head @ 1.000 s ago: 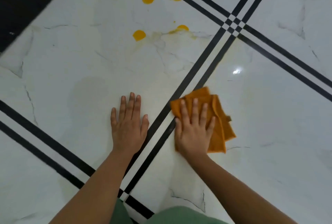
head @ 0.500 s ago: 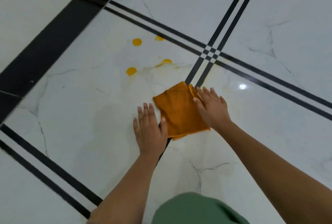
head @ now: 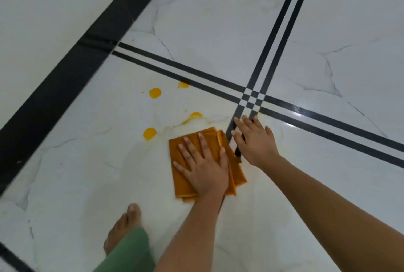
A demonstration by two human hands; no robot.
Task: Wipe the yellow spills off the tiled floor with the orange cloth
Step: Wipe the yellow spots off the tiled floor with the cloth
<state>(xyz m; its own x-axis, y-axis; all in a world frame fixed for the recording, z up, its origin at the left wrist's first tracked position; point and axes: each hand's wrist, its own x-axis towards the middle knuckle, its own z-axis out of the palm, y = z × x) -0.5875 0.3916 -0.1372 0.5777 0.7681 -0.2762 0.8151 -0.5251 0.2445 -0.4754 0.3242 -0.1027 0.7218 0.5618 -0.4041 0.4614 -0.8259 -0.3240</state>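
Observation:
The folded orange cloth [head: 181, 182] lies flat on the white tiled floor [head: 87, 173], just below and right of the yellow spills. My left hand [head: 204, 168] presses down on it with fingers spread. My right hand [head: 255, 140] rests open on the floor beside the cloth's right edge, over the black double lines, holding nothing. Yellow spots sit at the upper left [head: 155, 92], by the black line [head: 183, 85], just above the cloth with a smeared trail [head: 195, 116], and left of the cloth [head: 149, 133].
A bare foot [head: 122, 226] and a green trouser leg [head: 131, 254] are at the bottom left of centre. Thin black double lines cross [head: 251, 97] above my right hand. A wide black band [head: 65, 84] runs diagonally at the left.
My left hand has moved from the floor onto the cloth. My right hand has come off the cloth and now rests beside it. The cloth is closer to the spills; a foot has appeared.

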